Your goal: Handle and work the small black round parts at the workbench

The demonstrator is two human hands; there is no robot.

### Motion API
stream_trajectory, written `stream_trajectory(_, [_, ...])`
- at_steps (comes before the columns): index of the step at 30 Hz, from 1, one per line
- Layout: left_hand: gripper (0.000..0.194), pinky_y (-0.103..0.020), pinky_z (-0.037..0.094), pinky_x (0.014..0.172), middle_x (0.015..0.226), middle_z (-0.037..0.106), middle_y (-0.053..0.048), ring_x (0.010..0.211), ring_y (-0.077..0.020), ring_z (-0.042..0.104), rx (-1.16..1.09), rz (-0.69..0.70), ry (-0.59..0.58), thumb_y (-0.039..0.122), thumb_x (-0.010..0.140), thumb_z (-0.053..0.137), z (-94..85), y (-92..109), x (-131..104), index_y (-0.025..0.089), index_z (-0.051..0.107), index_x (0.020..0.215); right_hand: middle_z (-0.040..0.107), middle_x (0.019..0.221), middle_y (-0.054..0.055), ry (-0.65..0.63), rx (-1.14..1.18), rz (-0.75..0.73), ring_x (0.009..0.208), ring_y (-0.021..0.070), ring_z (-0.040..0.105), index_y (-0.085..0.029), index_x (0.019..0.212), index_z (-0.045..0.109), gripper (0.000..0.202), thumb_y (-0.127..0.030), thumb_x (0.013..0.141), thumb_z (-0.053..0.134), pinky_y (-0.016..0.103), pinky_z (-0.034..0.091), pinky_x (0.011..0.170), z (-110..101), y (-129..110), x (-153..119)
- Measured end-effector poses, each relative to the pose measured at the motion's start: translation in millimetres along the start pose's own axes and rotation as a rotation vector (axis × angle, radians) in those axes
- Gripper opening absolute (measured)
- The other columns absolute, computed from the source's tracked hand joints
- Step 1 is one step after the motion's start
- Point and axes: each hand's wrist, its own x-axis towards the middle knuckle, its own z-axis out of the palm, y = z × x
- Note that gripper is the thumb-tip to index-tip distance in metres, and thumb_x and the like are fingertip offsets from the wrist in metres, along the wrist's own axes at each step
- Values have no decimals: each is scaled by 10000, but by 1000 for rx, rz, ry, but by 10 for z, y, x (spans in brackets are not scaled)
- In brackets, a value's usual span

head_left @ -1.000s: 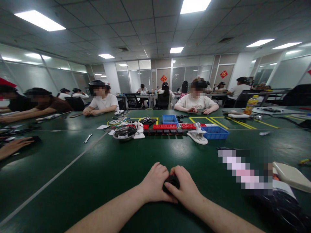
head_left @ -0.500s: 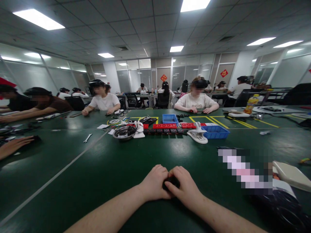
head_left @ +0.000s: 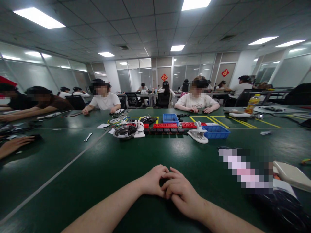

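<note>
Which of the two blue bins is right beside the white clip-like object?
The right-hand blue bin, with the white clip-like object at its left end. The other blue bin sits farther back, behind the red strip.

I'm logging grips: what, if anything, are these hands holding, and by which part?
A dark thing shows between left hand and right hand; the fingers hide whether and where it's held.

A gold character, seemingly 福, stands on the right-hand red diamond door sign (head_left: 225, 72); the markings on the middle red diamond sign (head_left: 164, 77) and yellow drink bottle (head_left: 253, 103) are too small to read
</note>
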Motion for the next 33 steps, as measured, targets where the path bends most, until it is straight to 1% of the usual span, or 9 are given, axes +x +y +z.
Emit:
stream_trajectory(3, [487, -316, 411, 805, 942, 508, -18, 873, -205, 487, 64, 50, -4, 366, 530, 762, -4, 35, -2, 203, 569, 947, 652, 908, -11, 22, -18, -28, 1052, 180, 501, -238, 828, 583, 313, -56, 639, 412, 444, 232, 1024, -35, -2, -11])
stream_trajectory(5, [544, -341, 391, 840, 968, 515, -21, 897, -217, 479, 86, 73, 4, 402, 529, 761, -5, 53, -3, 214, 551, 994, 614, 1005, 26, 67, -52, -31, 1045, 194, 493, -226, 971, 546, 336, -98, 679, 437, 449, 245, 1015, -53, 7, -12])
stream_trajectory(7, [603, -346, 396, 828, 971, 521, -22, 887, -217, 479, 78, 53, 15, 449, 526, 755, -3, 64, -1, 216, 521, 1031, 580, 1027, 62, 131, -97, 11, 1006, 211, 494, -199, 1018, 507, 307, -157, 716, 470, 446, 301, 971, -56, 29, -7])
stream_trajectory(9, [604, -331, 414, 763, 910, 527, -19, 824, -205, 486, 84, 10, 29, 504, 515, 744, 8, 65, 3, 197, 514, 983, 563, 969, 77, 183, -144, 99, 929, 221, 500, -180, 972, 499, 237, -219, 738, 505, 424, 381, 872, -47, 55, 1])
stream_trajectory(11, [575, -319, 412, 712, 845, 519, -14, 771, -196, 484, 129, -13, 50, 553, 503, 728, 29, 60, 8, 181, 509, 883, 545, 880, 66, 191, -185, 188, 842, 217, 493, -177, 889, 496, 179, -272, 743, 540, 392, 419, 766, -29, 76, 11])
stream_trajectory(13, [557, -313, 402, 700, 808, 506, -8, 751, -191, 480, 178, -11, 83, 579, 499, 716, 56, 53, 13, 180, 490, 815, 525, 814, 47, 163, -226, 258, 780, 205, 475, -183, 813, 485, 155, -294, 740, 565, 375, 416, 714, -7, 87, 22])
stream_trajectory(17, [497, -301, 391, 711, 770, 498, 6, 751, -183, 480, 217, 16, 116, 561, 526, 713, 101, 48, 16, 188, 465, 741, 501, 774, 29, 115, -266, 359, 746, 187, 455, -192, 713, 461, 123, -249, 746, 565, 350, 401, 690, 34, 96, 39])
stream_trajectory(28, [392, -295, 388, 708, 733, 506, 4, 715, -176, 487, 257, 11, 125, 475, 578, 691, 111, 75, 31, 185, 465, 715, 512, 794, 30, 113, -273, 428, 766, 190, 465, -181, 754, 505, 135, -243, 710, 617, 341, 388, 699, 32, 110, 51])
stream_trajectory(33, [341, -295, 394, 731, 752, 506, 8, 744, -179, 488, 220, 8, 107, 386, 575, 696, 86, 71, 21, 187, 470, 736, 540, 774, 31, 89, -242, 383, 760, 191, 483, -184, 759, 536, 88, -226, 713, 599, 349, 397, 704, -2, 103, 48])
